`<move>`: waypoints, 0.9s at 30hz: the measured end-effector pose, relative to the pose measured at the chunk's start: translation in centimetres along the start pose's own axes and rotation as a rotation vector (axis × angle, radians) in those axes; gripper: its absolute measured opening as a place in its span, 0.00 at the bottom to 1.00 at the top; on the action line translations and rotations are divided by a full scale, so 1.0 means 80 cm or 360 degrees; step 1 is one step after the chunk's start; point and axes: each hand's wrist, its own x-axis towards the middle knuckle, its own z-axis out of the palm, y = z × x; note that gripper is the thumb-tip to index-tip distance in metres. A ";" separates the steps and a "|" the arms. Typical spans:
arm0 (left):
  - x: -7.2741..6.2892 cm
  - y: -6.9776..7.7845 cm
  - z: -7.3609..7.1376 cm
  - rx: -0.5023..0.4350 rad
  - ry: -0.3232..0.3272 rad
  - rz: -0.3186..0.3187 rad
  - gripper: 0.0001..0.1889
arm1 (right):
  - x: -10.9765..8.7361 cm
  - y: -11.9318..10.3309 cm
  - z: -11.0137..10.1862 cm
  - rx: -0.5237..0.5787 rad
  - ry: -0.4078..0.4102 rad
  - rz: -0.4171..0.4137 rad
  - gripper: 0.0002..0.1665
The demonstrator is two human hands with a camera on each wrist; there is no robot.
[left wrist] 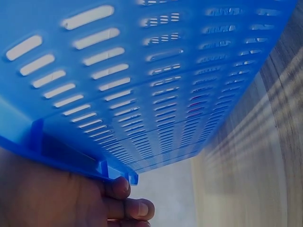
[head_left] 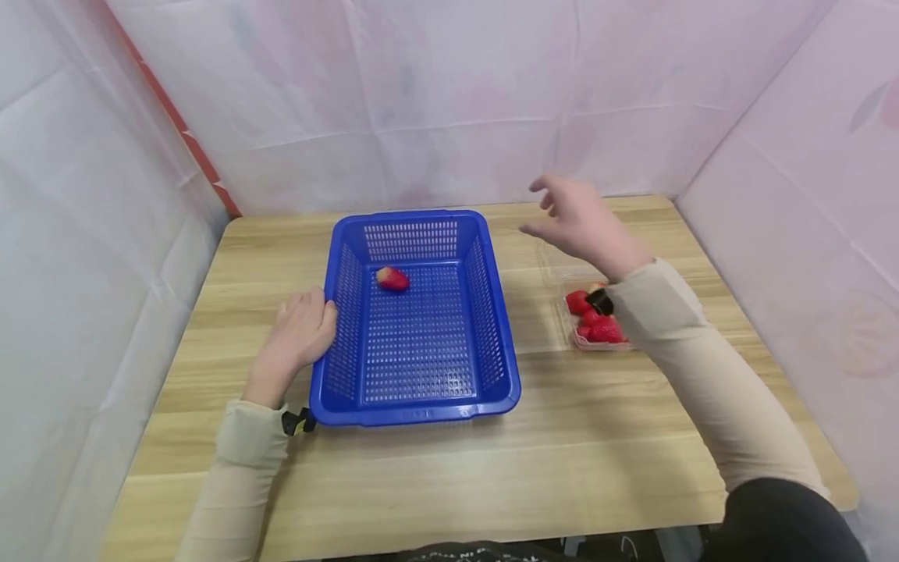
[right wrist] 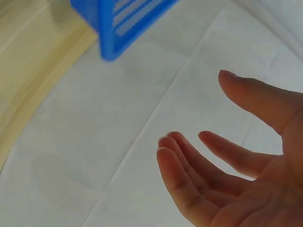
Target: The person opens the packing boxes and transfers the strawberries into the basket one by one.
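A blue plastic basket (head_left: 414,415) with slotted walls stands on the table left of centre. One red strawberry (head_left: 393,279) with a pale end lies inside it, toward the far left. My left hand (head_left: 300,328) grips the basket's left rim; in the left wrist view its curled fingers (left wrist: 141,208) show at the rim beside the outer wall. Raised in the air right of the basket is my right hand (head_left: 579,225), its thumb and fingers spread apart with nothing between them. Below its wrist, several strawberries (head_left: 605,331) lie in a clear plastic box (head_left: 566,321), partly hidden by the sleeve.
The wood-grain table (head_left: 421,484) carries the basket and the box. Pale patterned sheets (head_left: 456,109) hang behind it and on both sides, close to the table's edges. A red strip (head_left: 172,113) runs down the back left corner.
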 end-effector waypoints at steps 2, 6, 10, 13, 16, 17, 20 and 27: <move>-0.001 -0.001 -0.001 0.0008 -0.0001 0.0001 0.19 | -0.015 0.014 -0.003 0.0017 0.0061 0.0037 0.33; -0.002 -0.002 -0.002 0.0014 -0.0003 0.0005 0.19 | -0.041 0.043 0.000 0.0023 0.0110 0.0110 0.32; -0.003 -0.002 -0.002 0.0019 -0.0005 -0.0003 0.19 | -0.062 0.073 0.006 0.0023 0.0097 0.0172 0.31; -0.003 -0.002 -0.001 0.0024 0.0000 0.0000 0.19 | -0.075 0.098 0.014 0.0019 0.0061 0.0200 0.29; -0.003 -0.002 0.002 0.0026 0.0002 0.0003 0.19 | -0.085 0.126 0.025 -0.0011 0.0019 0.0206 0.26; -0.003 -0.003 0.004 0.0025 0.0003 0.0003 0.19 | -0.088 0.136 0.029 -0.0043 0.0008 0.0189 0.25; -0.003 -0.004 0.006 0.0011 0.0000 -0.0002 0.19 | -0.094 0.167 0.043 -0.0135 -0.0012 0.0112 0.22; -0.003 -0.003 0.005 -0.0008 0.0005 -0.0001 0.19 | -0.098 0.224 0.073 -0.0217 0.0050 -0.0071 0.23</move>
